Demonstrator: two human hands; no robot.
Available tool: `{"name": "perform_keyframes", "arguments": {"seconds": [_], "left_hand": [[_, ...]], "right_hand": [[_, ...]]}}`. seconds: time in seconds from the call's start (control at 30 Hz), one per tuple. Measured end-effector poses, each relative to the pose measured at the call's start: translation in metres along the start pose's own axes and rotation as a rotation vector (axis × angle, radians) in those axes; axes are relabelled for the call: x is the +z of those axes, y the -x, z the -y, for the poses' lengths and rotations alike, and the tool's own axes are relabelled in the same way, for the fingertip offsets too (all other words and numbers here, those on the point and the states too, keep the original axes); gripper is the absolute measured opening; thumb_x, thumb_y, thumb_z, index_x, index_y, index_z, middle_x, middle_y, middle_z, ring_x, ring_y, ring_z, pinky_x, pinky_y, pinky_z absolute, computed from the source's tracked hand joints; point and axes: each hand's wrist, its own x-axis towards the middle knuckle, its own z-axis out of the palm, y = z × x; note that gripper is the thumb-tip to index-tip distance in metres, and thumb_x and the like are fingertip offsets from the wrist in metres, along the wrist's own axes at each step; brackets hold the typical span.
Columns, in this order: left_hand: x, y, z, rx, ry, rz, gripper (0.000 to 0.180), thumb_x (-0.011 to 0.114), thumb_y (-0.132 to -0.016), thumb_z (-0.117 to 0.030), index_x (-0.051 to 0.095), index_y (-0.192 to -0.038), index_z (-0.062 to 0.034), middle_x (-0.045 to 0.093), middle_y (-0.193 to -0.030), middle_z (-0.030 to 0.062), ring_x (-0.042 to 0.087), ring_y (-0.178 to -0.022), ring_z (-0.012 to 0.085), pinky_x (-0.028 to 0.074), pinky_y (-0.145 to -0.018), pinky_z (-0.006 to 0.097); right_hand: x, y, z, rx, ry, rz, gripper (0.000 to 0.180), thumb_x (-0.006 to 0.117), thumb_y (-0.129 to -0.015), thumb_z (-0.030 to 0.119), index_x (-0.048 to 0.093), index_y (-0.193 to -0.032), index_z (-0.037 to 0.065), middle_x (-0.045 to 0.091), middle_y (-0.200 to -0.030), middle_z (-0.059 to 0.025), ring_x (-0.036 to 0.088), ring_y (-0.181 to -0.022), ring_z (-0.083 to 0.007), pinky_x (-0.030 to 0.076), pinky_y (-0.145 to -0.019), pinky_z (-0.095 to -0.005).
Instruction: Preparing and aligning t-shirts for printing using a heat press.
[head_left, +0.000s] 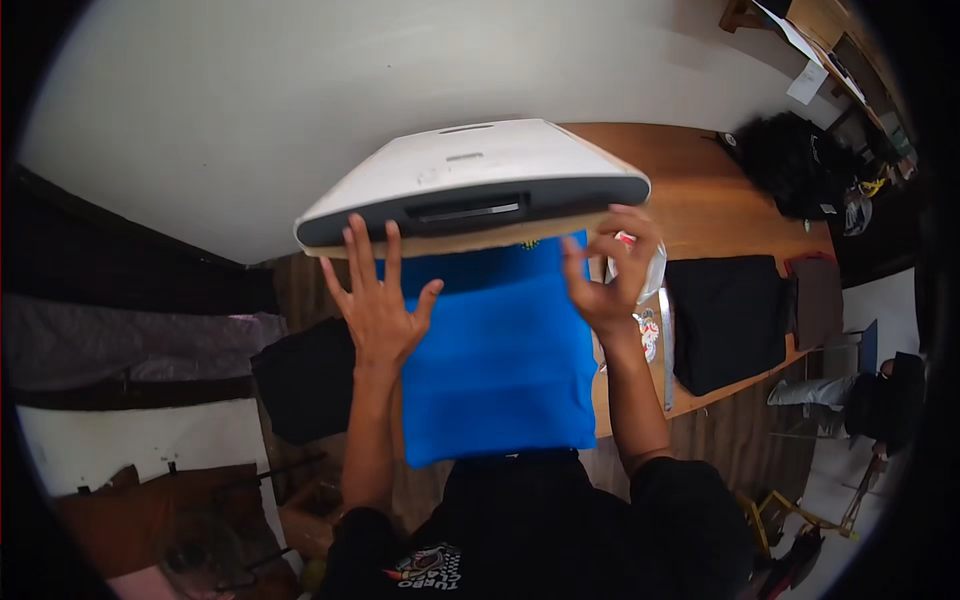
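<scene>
Head view: left hand point(376, 300), right hand point(612, 268) touching press lid point(470, 185) above blue cloth point(500, 355).

A clear plastic package point(640, 275) with a red mark near its top is pinched in the right hand point(610, 270), just right of the blue cloth. Below it on the wooden tabletop point(700, 190) lies a small printed sticker-like label point(648, 333) in white, red and dark tones, partly hidden by the wrist. At the far upper right, a white paper sheet point(806, 82) hangs off the edge of another desk, too small to make out. No screens show.
</scene>
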Motion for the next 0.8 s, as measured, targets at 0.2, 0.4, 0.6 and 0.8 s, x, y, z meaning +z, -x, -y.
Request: {"name": "perform_keyframes", "arguments": {"seconds": [0.2, 0.4, 0.6, 0.8], "left_hand": [[-0.017, -0.09, 0.0, 0.055, -0.027, -0.009, 0.087, 0.048, -0.1, -0.073, 0.032, -0.168, -0.0222, 0.018, -0.176, 0.0156, 0.022, -0.162, 0.0333, 0.005, -0.128, 0.063], [-0.017, -0.151, 0.01, 0.074, -0.062, -0.105, 0.08, 0.052, -0.1, -0.069, 0.042, -0.163, -0.0205, 0.027, -0.174, 0.0139, 0.028, -0.159, 0.0335, 0.009, -0.129, 0.059], [-0.009, -0.174, 0.011, 0.091, -0.106, -0.073, 0.076, 0.054, -0.1, -0.065, 0.048, -0.16, -0.0188, 0.034, -0.171, 0.0123, 0.035, -0.156, 0.0327, 0.014, -0.128, 0.059], [-0.006, -0.175, 0.014, 0.087, -0.167, -0.146, 0.073, 0.049, -0.103, -0.065, 0.046, -0.161, -0.0206, 0.034, -0.171, 0.0086, 0.036, -0.155, 0.032, 0.017, -0.128, 0.059]], "right_hand": [[-0.002, 0.075, -0.136, 0.573, 0.018, -0.146, 0.016, 0.072, -0.096, 0.004, 0.056, -0.099, 0.0, 0.059, -0.094, -0.0094, 0.057, -0.089, -0.0203, 0.046, -0.085, -0.0337], [0.037, 0.159, -0.301, 0.826, 0.069, 0.121, 0.016, 0.072, -0.098, 0.014, 0.066, -0.105, 0.0, 0.072, -0.096, -0.011, 0.067, -0.085, -0.0212, 0.054, -0.079, -0.0348], [0.087, 0.167, -0.373, 1.003, 0.537, 0.535, 0.039, 0.075, -0.093, 0.037, 0.067, -0.114, 0.005, 0.071, -0.118, -0.0171, 0.065, -0.112, -0.0335, 0.048, -0.097, -0.049], [0.114, 0.167, -0.391, 1.031, 0.889, 0.825, 0.055, 0.075, -0.088, 0.047, 0.059, -0.125, 0.011, 0.069, -0.126, -0.0165, 0.057, -0.127, -0.0411, 0.035, -0.108, -0.0598]]}}
